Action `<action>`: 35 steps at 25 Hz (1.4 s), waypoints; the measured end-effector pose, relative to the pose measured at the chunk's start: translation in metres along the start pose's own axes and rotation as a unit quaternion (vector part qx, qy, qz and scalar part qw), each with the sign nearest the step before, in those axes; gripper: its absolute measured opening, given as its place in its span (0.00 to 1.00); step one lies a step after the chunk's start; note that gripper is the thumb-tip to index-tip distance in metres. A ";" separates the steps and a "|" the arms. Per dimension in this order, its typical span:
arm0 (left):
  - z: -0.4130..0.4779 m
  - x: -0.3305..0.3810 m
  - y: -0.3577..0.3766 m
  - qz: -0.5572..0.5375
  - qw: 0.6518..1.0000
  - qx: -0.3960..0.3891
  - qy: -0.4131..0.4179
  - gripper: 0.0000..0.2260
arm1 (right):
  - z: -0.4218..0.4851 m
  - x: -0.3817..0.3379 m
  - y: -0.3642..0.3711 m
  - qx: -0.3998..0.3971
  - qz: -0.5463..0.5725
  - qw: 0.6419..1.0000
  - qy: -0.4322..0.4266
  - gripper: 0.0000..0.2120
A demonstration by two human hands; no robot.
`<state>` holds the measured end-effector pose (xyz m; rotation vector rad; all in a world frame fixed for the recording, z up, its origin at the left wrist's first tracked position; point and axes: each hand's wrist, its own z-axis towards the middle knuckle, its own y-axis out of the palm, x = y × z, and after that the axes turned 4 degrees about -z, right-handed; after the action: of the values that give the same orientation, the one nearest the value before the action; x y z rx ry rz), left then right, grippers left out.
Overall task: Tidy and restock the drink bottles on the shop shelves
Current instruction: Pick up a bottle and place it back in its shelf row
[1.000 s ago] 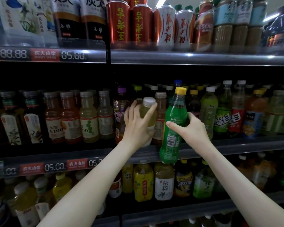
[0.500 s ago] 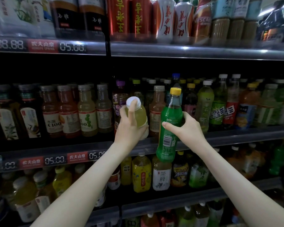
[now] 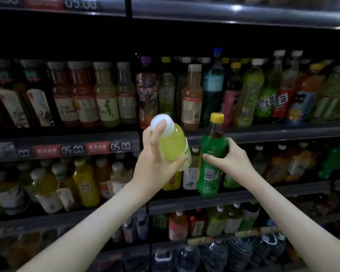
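My left hand (image 3: 155, 160) grips a pale yellow-green drink bottle with a white cap (image 3: 172, 142), tilted to the left, in front of the middle shelf's edge. My right hand (image 3: 232, 160) holds a green Sprite bottle with a yellow cap (image 3: 211, 160) upright around its middle, just right of the first bottle. Both bottles are off the shelf, held in the air in front of the middle shelf (image 3: 273, 131).
The middle shelf carries rows of juice, tea and soda bottles (image 3: 191, 97). A gap shows on it behind the held bottles. Price tags (image 3: 98, 148) line the shelf edge at left. Lower shelves (image 3: 234, 197) hold more bottles, with large water bottles (image 3: 214, 256) at the bottom.
My left hand has pulled the yellow-green bottle off the shelf, down and toward me, tilting it left. My right hand has lowered the Sprite bottle. The view has tipped downward.
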<state>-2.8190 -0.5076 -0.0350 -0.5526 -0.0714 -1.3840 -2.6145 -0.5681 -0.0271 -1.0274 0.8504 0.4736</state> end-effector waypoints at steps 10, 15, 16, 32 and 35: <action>-0.261 0.009 0.059 0.036 0.937 -0.122 -0.325 0.39 | -0.108 0.193 0.100 -0.215 -0.056 0.963 0.154 0.31; -0.432 -0.024 0.090 0.059 0.876 -0.180 -0.443 0.40 | -0.190 0.320 0.192 -0.290 -0.048 0.923 0.247 0.29; -0.468 -0.034 0.098 0.055 0.867 -0.195 -0.455 0.41 | -0.207 0.348 0.212 -0.300 -0.046 0.916 0.263 0.29; -0.980 -0.206 0.272 0.044 0.820 -0.413 -0.393 0.50 | -0.391 0.761 0.514 -0.266 -0.026 0.929 0.257 0.30; -0.987 -0.196 0.269 0.048 0.823 -0.397 -0.403 0.41 | -0.396 0.764 0.517 -0.255 -0.022 0.932 0.257 0.33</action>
<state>-2.8713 -0.7129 -1.0549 -1.8066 -0.1448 -0.9445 -2.6714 -0.7109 -1.0189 -1.6944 1.1968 0.3995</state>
